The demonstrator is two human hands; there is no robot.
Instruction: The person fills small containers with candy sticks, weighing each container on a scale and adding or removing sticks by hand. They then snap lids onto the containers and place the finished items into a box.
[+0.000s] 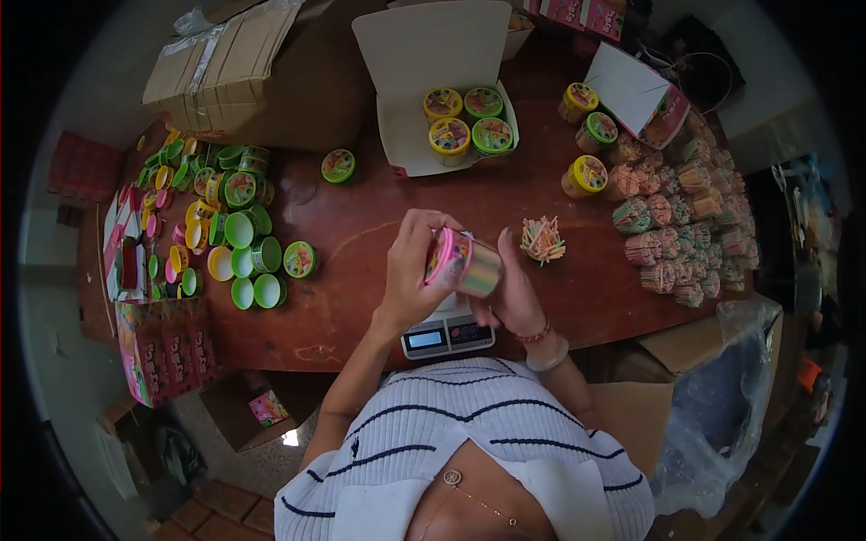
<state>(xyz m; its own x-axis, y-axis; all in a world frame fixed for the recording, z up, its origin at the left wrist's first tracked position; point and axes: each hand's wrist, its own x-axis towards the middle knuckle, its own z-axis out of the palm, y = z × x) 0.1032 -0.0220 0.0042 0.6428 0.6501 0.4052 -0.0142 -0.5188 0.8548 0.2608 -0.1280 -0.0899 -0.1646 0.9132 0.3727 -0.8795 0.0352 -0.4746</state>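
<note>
Above the table's front part, a small clear plastic jar (480,267) with a pink lid is tilted between my hands. Pale coloured sticks show through its wall. My left hand (417,261) wraps round the lid end, its thumb along the jar. My right hand (519,293) curves around the base end, thumb above and fingers below, slightly blurred. Below the jar is a digital kitchen scale (448,335), its upper part covered by my hands. A loose pile of pastel sticks (543,240) lies to the right of my right hand.
Bundled sticks (681,221) crowd the right side. Yellow and green lids and jars (239,230) cover the left. An open white box (433,50) holds several filled jars at the back, beside a cardboard box (262,81). An open carton with plastic (713,388) stands at front right.
</note>
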